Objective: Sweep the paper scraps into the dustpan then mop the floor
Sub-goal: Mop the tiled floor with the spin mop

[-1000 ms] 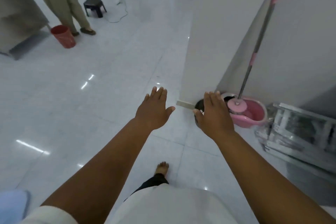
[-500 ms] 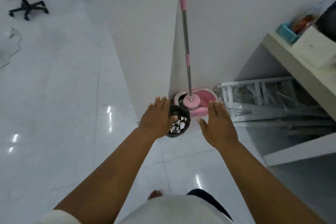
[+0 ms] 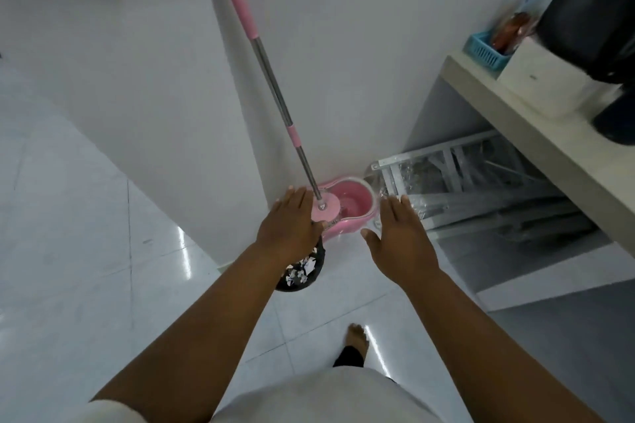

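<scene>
Floor (image 3: 86, 251): glossy white tiles with thin grout lines and streaks of reflected light. A white wall corner (image 3: 154, 79) juts towards the near left. Pink mop bucket (image 3: 355, 204) stands on the floor tight against the foot of that corner. The mop's round pink head (image 3: 325, 209) sits in the bucket's left part, and the mop handle (image 3: 271, 79), steel with pink sleeves, leans up and to the far left along the wall. Black round bin (image 3: 314, 280) is on the floor just near-left of the bucket; the white paper scraps (image 3: 302, 269) lie inside it. Right of the bucket, a white metal frame (image 3: 464, 189) wrapped in clear plastic lies under a pale surface (image 3: 536, 148). On the surface: a blue basket (image 3: 484, 51) at the far end holding blurred packets, then a white box (image 3: 549, 82), with a black bag (image 3: 598, 21) resting on top of it. Left hand (image 3: 288, 227): palm down, fingers straight and together, nothing held; in view it overlaps the bin rim and the mop head, contact cannot be told. Right hand (image 3: 400, 237): palm down, fingers straight, thumb out, nothing held, in front of the bucket's right side. One bare foot (image 3: 357, 336) is on the tiles near the person.
</scene>
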A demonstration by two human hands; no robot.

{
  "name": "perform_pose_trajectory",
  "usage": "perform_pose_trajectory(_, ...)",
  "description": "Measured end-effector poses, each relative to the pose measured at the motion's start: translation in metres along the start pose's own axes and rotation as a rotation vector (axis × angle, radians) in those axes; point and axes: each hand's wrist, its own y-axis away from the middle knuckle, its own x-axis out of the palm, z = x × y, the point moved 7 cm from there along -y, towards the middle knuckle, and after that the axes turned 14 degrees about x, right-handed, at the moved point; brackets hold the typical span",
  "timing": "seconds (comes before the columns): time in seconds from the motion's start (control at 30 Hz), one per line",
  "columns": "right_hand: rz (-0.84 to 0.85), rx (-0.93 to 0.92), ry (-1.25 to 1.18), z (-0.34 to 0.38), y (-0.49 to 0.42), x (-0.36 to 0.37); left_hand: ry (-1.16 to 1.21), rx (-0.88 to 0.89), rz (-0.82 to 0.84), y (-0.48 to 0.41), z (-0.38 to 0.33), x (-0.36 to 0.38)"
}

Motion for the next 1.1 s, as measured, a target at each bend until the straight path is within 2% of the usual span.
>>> perform_pose_trajectory(0.17, 0.045, -0.078, 0.008, 0.002, -0.073, -0.006, 0.021, -0.074, -0.039, -0.059, 0.007, -0.005)
perform_pose_trajectory(0.37, 0.101, -0.159, 0.0, 0.023, -0.142, -0.012, 0.084, -0.204, -0.035, -0.088, 0.031, -0.005)
perform_pose_trajectory(0.5, 0.111, -0.212, -0.029, 0.051, -0.183, -0.014, 0.155, -0.294, -0.082, -0.114, 0.067, -0.014)
perform_pose_trajectory(0.7, 0.081, -0.291, -0.029, 0.112, -0.251, -0.025, 0.274, -0.393, -0.173, -0.177, 0.137, -0.033)
perform_pose_trajectory(0.93, 0.075, -0.421, 0.015, 0.197, -0.323, -0.038, 0.565, -0.572, -0.305, -0.243, 0.223, -0.041)
perform_pose_trajectory(1.03, 0.099, -0.426, -0.033, 0.224, -0.342, -0.038, 0.657, -0.581, -0.357, -0.268, 0.241, -0.045)
perform_pose_trajectory(1.1, 0.135, -0.413, -0.079, 0.236, -0.351, -0.038, 0.632, -0.571, -0.369, -0.279, 0.248, -0.046)
